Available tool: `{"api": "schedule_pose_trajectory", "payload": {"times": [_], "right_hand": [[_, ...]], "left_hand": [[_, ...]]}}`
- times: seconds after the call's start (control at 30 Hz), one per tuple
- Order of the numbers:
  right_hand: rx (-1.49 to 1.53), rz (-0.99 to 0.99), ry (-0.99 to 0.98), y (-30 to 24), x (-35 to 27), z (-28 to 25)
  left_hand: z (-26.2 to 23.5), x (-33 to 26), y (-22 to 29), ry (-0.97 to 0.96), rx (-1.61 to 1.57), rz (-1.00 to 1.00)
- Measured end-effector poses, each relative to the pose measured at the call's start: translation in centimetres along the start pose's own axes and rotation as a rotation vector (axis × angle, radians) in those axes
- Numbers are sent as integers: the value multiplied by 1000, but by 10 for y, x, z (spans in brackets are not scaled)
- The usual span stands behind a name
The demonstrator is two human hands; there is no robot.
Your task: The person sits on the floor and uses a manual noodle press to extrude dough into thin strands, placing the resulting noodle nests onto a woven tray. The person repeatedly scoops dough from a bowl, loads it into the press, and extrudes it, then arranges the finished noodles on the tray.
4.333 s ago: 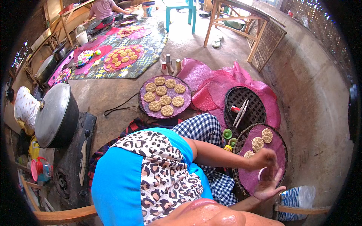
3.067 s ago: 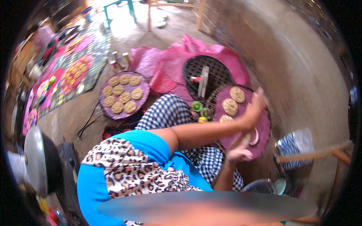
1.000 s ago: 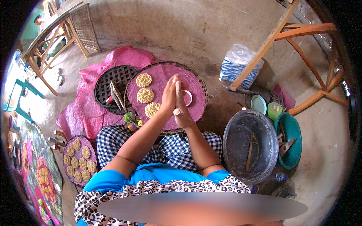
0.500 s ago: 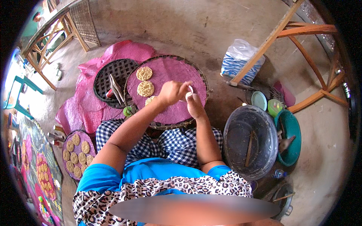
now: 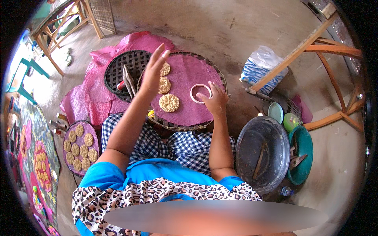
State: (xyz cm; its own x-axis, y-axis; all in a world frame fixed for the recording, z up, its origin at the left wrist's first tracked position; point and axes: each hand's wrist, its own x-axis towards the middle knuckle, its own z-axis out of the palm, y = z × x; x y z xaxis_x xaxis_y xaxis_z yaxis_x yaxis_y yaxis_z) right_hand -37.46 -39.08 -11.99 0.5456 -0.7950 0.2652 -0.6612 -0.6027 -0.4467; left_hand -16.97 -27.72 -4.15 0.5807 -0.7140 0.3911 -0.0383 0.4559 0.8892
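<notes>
A round woven tray lined with pink cloth (image 5: 189,70) lies in front of my knees. Three pale, noodle-like round cakes (image 5: 169,103) sit in a column on its left side. My right hand (image 5: 216,103) grips a whitish ring (image 5: 191,94) over the tray's right half, with the thumb inside it and the fingers around its far right edge. My left hand (image 5: 152,74) is lifted above the tray's left edge, fingers stretched out and holding nothing. It partly covers the two farther cakes.
A dark woven basket (image 5: 114,69) stands left of the tray on pink plastic sheeting (image 5: 76,100). Several more cakes lie on a smaller tray (image 5: 96,133) at my left. To my right are a black basin (image 5: 240,157), a teal basin (image 5: 309,157) and a wooden frame (image 5: 291,55).
My hands, close together over the tray before, have parted. The left moved left and away from me, its fingers opening out; the right moved right with the ring. The nearest cake is now uncovered.
</notes>
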Motion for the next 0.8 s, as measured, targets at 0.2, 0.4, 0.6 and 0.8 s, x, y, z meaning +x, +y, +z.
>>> {"api": "schedule_pose_trajectory", "payload": {"times": [0.2, 0.4, 0.6, 0.8], "right_hand": [[-232, 65, -98, -26, -7, 8], [72, -26, 171, -7, 4, 9], [815, 233, 217, 27, 7, -4], [853, -9, 35, 26, 4, 5]], "left_hand": [[-110, -18, -57, 269, 433, -94], [-150, -57, -109, 375, 329, -378], [-134, -59, -118, 366, 257, -582], [-130, -62, -120, 289, -141, -681]]}}
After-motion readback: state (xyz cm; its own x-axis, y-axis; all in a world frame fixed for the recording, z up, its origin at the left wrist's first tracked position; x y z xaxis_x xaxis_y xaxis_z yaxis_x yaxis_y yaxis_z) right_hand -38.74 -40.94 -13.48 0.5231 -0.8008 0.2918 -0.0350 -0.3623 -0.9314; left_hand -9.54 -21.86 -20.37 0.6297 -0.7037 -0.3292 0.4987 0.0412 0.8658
